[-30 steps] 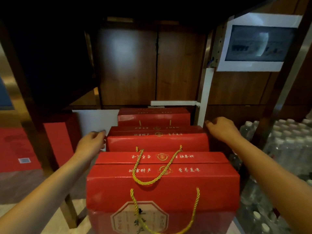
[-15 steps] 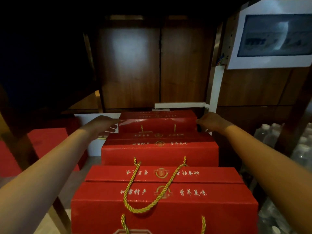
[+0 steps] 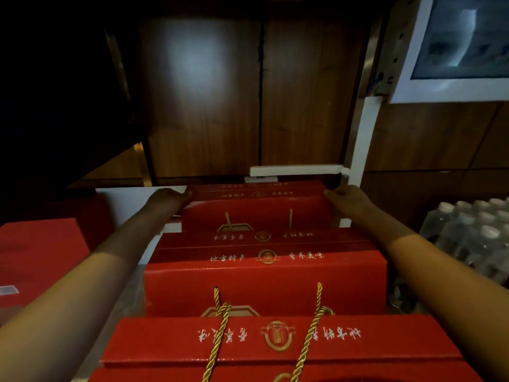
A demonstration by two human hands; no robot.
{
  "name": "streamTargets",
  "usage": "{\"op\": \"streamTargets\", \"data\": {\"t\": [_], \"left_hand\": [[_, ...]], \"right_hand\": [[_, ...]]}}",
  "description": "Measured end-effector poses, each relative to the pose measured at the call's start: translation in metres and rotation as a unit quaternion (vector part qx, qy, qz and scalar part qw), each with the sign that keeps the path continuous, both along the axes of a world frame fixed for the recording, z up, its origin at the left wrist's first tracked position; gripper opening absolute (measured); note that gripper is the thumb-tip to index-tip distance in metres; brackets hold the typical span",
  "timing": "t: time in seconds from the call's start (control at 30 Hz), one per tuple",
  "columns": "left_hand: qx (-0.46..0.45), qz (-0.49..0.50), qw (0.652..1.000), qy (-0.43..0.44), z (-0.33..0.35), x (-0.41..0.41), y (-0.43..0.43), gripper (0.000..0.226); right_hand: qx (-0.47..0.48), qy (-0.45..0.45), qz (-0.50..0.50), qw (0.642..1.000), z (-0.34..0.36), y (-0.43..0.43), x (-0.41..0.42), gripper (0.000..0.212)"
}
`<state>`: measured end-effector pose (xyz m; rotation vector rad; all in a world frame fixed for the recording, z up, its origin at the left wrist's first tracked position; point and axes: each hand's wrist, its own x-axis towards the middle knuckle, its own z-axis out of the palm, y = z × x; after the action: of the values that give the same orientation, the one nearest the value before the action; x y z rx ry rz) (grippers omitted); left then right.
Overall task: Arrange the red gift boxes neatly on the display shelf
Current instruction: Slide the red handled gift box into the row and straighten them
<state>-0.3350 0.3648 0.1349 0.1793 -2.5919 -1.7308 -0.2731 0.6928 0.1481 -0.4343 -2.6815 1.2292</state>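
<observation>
Three red gift boxes with gold rope handles stand in a row running away from me. The near box (image 3: pixel 275 346) fills the bottom of the view, the middle box (image 3: pixel 264 282) sits behind it, and the far box (image 3: pixel 256 210) stands at the back by the dark wood panels. My left hand (image 3: pixel 168 198) presses on the far box's left top corner. My right hand (image 3: pixel 344 198) grips its right top corner. Both arms reach over the two nearer boxes.
Shrink-wrapped water bottles (image 3: pixel 473 238) are stacked at the right. More red boxes (image 3: pixel 41 255) lie at the left. A white board (image 3: pixel 129 202) stands behind the left hand, and a white-framed panel (image 3: pixel 454 51) hangs on the wall at the upper right.
Both hands moved forward from beside the middle box to the far box and closed on its top corners. The view has leaned in closer over the row.
</observation>
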Motion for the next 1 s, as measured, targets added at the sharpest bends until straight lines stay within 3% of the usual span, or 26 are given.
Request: {"op": "streamTargets", "data": {"t": [0.17,0.5,0.67,0.8,1.0], "left_hand": [[0.097,0.024,0.994,-0.034,-0.005,-0.008,-0.002,0.017],[0.121,0.040,0.991,-0.044,-0.009,-0.006,-0.004,0.014],[0.086,0.033,0.995,-0.034,-0.009,0.001,-0.004,0.020],[0.047,0.025,0.998,-0.032,-0.008,0.008,-0.008,0.047],[0.023,0.028,0.999,-0.034,-0.005,0.019,-0.006,0.055]], "right_hand": [[-0.033,0.006,0.005,0.999,0.000,0.001,-0.001,0.039],[-0.046,0.028,0.005,0.999,-0.002,0.002,0.012,0.035],[-0.060,0.029,0.009,0.998,-0.001,0.002,0.027,0.036],[-0.048,0.019,0.014,0.999,-0.001,0.002,0.037,0.036],[-0.052,0.018,0.006,0.998,0.003,0.000,0.047,0.038]]}}
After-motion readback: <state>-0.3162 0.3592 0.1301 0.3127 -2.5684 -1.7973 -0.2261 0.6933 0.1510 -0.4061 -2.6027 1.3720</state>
